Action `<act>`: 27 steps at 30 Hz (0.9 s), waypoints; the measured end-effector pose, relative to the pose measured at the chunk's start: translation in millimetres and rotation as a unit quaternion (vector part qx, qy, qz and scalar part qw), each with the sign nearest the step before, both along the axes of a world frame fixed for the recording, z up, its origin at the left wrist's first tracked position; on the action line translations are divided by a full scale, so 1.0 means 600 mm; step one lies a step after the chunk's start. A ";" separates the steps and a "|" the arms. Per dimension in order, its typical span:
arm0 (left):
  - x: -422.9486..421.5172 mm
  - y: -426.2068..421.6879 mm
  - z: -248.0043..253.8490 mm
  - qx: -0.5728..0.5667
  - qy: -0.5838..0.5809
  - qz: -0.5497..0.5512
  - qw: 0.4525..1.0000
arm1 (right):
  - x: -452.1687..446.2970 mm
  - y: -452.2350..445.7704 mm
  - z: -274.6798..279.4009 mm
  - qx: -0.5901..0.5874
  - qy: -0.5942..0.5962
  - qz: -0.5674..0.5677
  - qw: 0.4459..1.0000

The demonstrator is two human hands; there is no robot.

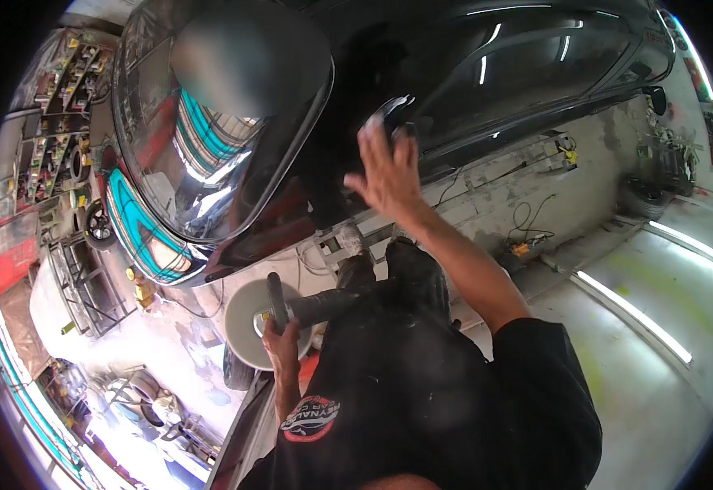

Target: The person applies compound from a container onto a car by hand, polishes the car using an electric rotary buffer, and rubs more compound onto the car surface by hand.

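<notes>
My right hand reaches out with its fingers spread, in front of the dark side of a glossy black car. A shiny door handle shows just past its fingertips. Whether the palm touches the paint, I cannot tell. Down at my left side, my left hand is wrapped round a black power tool that looks like a polisher, with an upright side grip. Behind the tool is a round off-white disc; whether it is fixed to the tool, I cannot tell.
The car's rear window reflects teal stripes. A yellow tool with a cable lies on the floor at right, near a tyre. Metal frames and a loaded wall rack stand at left.
</notes>
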State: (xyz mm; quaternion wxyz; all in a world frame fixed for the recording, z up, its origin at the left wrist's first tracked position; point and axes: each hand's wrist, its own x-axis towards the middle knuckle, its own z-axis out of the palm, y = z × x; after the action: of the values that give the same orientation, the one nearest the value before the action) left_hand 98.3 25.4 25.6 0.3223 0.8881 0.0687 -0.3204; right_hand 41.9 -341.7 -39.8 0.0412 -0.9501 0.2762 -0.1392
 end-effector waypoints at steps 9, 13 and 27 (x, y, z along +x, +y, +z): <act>-0.042 -0.038 0.003 -0.020 -0.053 -0.075 0.996 | -0.041 -0.047 0.019 0.039 -0.177 -0.067 0.981; -0.057 -0.050 0.013 -0.033 -0.046 -0.086 0.995 | -0.065 -0.023 -0.011 0.059 -0.039 0.029 0.997; -0.115 -0.137 0.117 -0.081 -0.142 -0.190 0.968 | -0.157 0.027 -0.029 0.074 -0.048 0.028 0.996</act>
State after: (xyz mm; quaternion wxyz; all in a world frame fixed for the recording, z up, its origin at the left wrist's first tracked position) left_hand 29.6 -56.9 95.6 0.3328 0.8924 -0.1735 -0.2506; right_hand -52.1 -325.4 -57.4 0.1283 -0.9440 0.2569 -0.1623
